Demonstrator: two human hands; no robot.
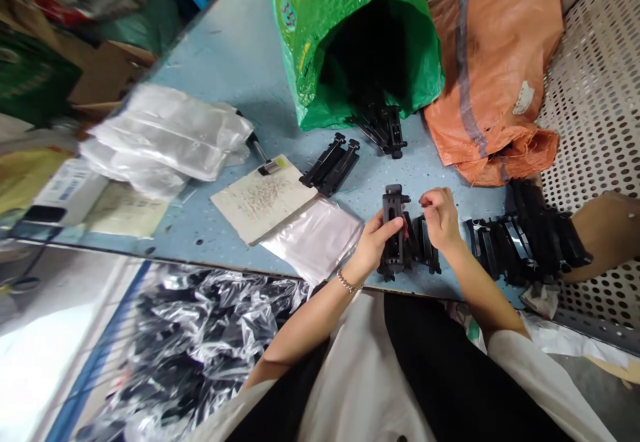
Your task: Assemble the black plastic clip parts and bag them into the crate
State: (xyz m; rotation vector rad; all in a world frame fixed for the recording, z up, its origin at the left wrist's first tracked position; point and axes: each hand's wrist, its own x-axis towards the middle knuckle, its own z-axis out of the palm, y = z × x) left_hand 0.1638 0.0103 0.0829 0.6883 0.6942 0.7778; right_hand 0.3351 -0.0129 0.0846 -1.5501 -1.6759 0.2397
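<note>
Our left hand (pixel 373 245) clasps a black plastic part (pixel 394 242), fingers (pixel 391 225) curled around it. Our right hand (pixel 440 219) sits just beside it, fingers (pixel 429 199) pressed together. On the bench (pixel 235 55), black parts (pixel 383 129) spill from a green sack (pixel 380 49) at twelve o'clock. An orange sack (pixel 490 75) lies at one o'clock; a clear bag (pixel 200 335) of black parts sits below the bench at seven.

Two hands show, the left hand (pixel 373 245) and the right hand (pixel 439 219), with one black plastic bracket (pixel 393 212) in the left. Two more brackets (pixel 323 160) lie side by side, near one green plastic sack (pixel 380 62) and one orange woven sack (pixel 493 75). The heap of brackets (pixel 530 235) is too tangled to count.
</note>
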